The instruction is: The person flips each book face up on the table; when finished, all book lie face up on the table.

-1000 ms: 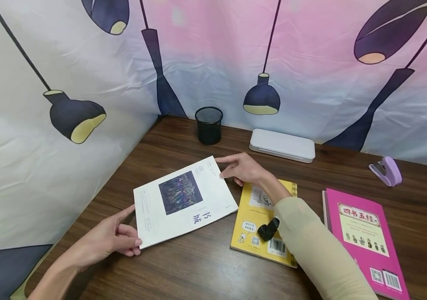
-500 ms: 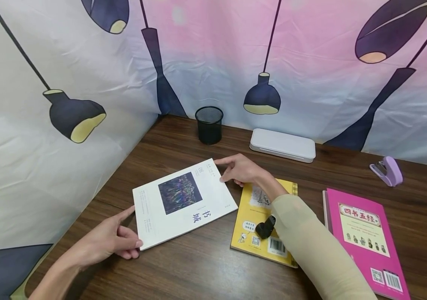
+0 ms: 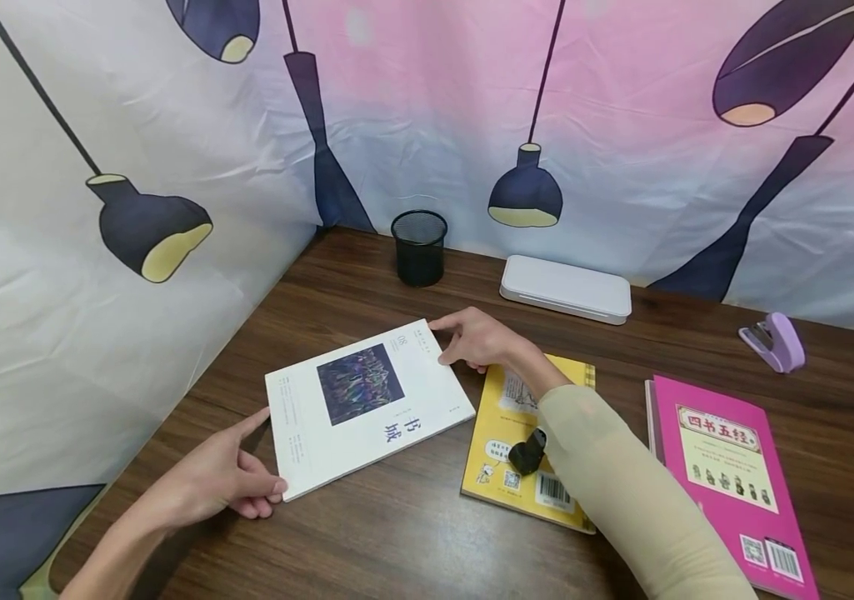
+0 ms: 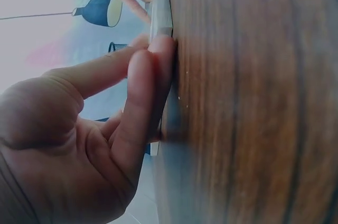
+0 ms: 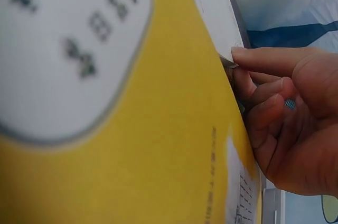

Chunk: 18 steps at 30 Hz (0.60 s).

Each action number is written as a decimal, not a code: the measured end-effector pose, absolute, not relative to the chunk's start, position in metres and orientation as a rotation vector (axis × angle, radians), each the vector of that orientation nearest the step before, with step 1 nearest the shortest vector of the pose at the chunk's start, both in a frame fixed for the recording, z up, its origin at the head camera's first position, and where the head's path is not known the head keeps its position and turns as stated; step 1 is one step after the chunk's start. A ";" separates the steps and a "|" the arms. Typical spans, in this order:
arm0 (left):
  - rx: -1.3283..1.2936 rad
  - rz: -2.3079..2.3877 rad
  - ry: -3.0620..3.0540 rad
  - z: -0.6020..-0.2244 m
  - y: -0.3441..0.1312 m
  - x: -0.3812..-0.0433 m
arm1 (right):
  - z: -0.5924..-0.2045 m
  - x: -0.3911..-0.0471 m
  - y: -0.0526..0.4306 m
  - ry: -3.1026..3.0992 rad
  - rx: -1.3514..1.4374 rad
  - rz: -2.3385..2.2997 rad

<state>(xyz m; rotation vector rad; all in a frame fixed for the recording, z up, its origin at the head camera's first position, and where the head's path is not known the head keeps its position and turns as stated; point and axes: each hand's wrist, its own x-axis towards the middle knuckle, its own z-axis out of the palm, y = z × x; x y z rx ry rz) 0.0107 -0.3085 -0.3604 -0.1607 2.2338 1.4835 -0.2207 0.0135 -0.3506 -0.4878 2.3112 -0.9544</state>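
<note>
A white magazine [image 3: 434, 387] with a dark picture on its cover lies slanted, low over the wooden table. At its left end my left hand [image 3: 209, 479] pinches the near corner, thumb above; the index finger reaches along the edge. My right hand [image 3: 482, 337] holds the right end near the far corner. In the left wrist view, the page edge [image 4: 161, 5] runs close along the tabletop, fingertips right at it. The right wrist view has my thumb [image 5: 269, 60] on the magazine's corner, other fingers curled below. A yellow book [image 3: 494, 479] lies partly under my right forearm.
A pink book [image 3: 726, 533] lies at the right. Behind stand a black mesh pen holder [image 3: 419, 262] and a white pencil case [image 3: 565, 287]. A purple stapler [image 3: 782, 343] is at the far right. Printed cloth [image 3: 412, 108] hangs behind the table [image 3: 397, 550].
The magazine has shifted very slightly towards me, its far right corner most. My right hand has moved a little with it; the left hand has barely moved.
</note>
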 end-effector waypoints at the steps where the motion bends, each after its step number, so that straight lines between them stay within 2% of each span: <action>1: -0.167 1.462 2.251 -0.360 -0.308 0.010 | -0.351 -0.221 0.014 2.317 -0.492 -0.947; 11: -0.223 1.224 2.448 -0.347 -0.311 0.000 | -0.343 -0.215 0.015 2.390 -0.524 -0.937; 18: -0.148 1.000 2.673 -0.332 -0.323 -0.018 | -0.323 -0.207 0.024 2.450 -0.554 -0.975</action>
